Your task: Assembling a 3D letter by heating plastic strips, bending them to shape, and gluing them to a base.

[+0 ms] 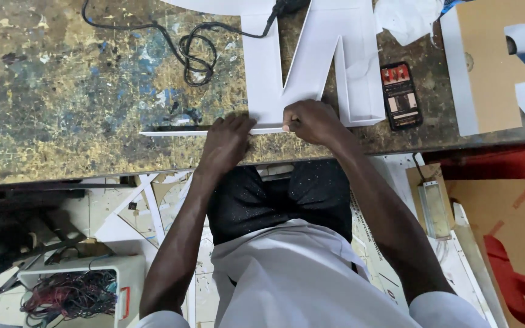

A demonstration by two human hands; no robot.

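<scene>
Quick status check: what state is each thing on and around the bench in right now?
white letter: lying flat on the bench, open side up
white strip: flat along the letter's near edge, pressed down
left hand: palm down on the strip
right hand: closed, pinching the strip at the letter's edge
black cable: loosely coiled
phone: face up, screen lit
bin of wires: open

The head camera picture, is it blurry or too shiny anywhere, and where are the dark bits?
Head view: mostly sharp, with both hands, left hand and right hand, crisp on the white letter; the letter's top is washed out by bright light; a soft shadow lies under the hands on the paint-spattered workbench; the space below the bench at far left is dark; the bench edge looks slightly bowed.
</scene>
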